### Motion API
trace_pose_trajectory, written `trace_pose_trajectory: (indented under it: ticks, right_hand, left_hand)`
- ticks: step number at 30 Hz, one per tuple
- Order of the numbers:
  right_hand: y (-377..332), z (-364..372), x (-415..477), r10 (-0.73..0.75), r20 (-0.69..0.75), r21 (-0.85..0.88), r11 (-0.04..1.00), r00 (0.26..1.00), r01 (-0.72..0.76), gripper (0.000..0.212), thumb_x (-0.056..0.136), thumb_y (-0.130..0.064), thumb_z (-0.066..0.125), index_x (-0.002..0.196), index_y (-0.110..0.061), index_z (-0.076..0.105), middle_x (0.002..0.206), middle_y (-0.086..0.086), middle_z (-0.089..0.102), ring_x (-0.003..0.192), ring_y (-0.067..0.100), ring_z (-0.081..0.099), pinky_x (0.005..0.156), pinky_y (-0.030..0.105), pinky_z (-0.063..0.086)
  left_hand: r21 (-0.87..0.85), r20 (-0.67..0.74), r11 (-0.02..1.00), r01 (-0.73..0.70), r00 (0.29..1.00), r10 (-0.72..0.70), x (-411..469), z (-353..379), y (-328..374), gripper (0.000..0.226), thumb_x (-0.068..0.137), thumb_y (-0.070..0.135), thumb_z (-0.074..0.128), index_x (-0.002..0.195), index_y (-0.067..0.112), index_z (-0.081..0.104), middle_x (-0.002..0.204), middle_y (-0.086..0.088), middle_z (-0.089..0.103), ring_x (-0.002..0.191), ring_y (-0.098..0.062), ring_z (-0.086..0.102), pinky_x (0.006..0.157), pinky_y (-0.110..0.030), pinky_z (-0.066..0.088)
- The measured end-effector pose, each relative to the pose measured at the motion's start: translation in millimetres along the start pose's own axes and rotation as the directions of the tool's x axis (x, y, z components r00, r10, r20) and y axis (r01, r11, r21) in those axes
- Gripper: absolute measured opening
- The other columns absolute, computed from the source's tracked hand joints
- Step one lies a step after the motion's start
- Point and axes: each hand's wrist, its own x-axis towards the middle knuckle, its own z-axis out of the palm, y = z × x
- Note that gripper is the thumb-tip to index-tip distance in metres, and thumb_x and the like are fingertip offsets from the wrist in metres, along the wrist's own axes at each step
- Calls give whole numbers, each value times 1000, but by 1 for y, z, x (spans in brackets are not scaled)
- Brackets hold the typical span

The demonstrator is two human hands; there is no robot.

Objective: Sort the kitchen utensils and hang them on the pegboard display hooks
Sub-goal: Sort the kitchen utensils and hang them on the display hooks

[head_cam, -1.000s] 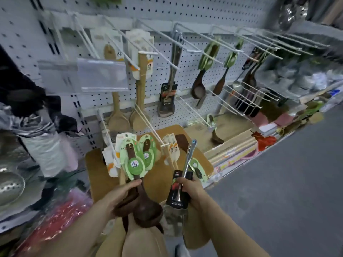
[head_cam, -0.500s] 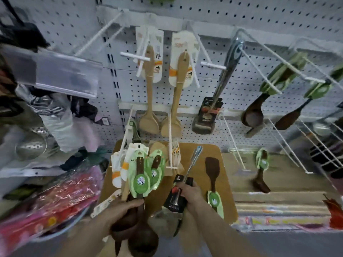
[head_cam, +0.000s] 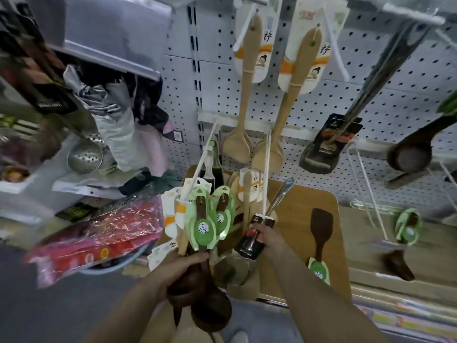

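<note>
1. My left hand (head_cam: 183,266) is closed around a bunch of dark wooden ladles (head_cam: 210,315), bowls down and handles up, their green card labels (head_cam: 204,226) fanned out above my fingers, together with pale wooden utensils on white-and-orange cards (head_cam: 170,214).
2. My right hand (head_cam: 268,240) grips a steel utensil (head_cam: 280,198) by its black card sleeve (head_cam: 249,242). The shiny handle tilts up and to the right; the working end below my hand is blurred.
3. A white wire hook (head_cam: 265,174) juts from the pegboard (head_cam: 371,100), and its tip crosses just in front of the steel handle; I cannot tell whether they touch.
4. Two pale wooden spatulas (head_cam: 243,105) hang on the upper hooks with white-and-orange cards behind their handles.
5. To their right hangs a steel turner in a black sleeve (head_cam: 329,142), and beyond it a dark wooden ladle (head_cam: 410,154).
6. A dark wooden turner (head_cam: 320,229) with a green label lies flat on a wooden board (head_cam: 296,214) at the base of the display.
7. Another green-labelled dark spoon (head_cam: 405,233) lies further right on the shelf.
</note>
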Motion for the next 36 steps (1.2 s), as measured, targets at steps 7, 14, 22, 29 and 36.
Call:
trace_pose_trajectory:
  ticks: [7, 14, 22, 29, 36]
  right_hand:
    - [22, -18, 0, -153, -54, -77, 986, 987, 148, 20, 88, 3, 67, 103, -8, 61, 84, 14, 62, 71, 27, 57, 72, 42, 50]
    - [15, -44, -32, -222, -6, -100, 970, 975, 220, 23, 82, 6, 72, 101, -4, 62, 90, 19, 67, 79, 32, 63, 87, 52, 53]
    - [21, -101, -90, -251, -41, -109, 963, 967, 245, 32, 80, -5, 78, 108, -3, 62, 91, 25, 70, 75, 32, 68, 72, 45, 57]
    - [29, -158, -117, -177, -82, 6, 984, 981, 178, 30, 90, -15, 70, 116, -2, 60, 82, 21, 69, 67, 30, 68, 66, 41, 57]
    - [-4, -215, -119, -232, -18, -201, 954, 973, 224, 20, 87, 0, 69, 103, -3, 57, 77, 11, 68, 57, 21, 66, 50, 27, 53]
  left_hand:
    - [0, 35, 1000, -24, 999, 24, -6, 4, 1, 33, 76, 25, 78, 106, 13, 70, 97, -9, 75, 96, -26, 70, 86, -33, 52]
    - [31, 85, 998, -52, 995, 49, -5, 11, 1, 47, 67, 31, 84, 108, 15, 69, 97, -6, 75, 94, -24, 70, 82, -33, 53]
    - [70, 208, 998, -2, 978, -12, -12, 45, 7, 40, 71, 32, 80, 103, 10, 72, 89, -14, 74, 80, -27, 71, 69, -29, 50]
    - [131, 264, 991, 0, 964, -35, -28, 93, 6, 35, 75, 30, 79, 103, 12, 72, 93, -13, 75, 89, -28, 71, 72, -30, 52]
    - [135, 290, 989, 67, 951, -104, -36, 152, 0, 46, 62, 37, 85, 95, 7, 77, 96, -24, 71, 88, -38, 69, 80, -39, 51]
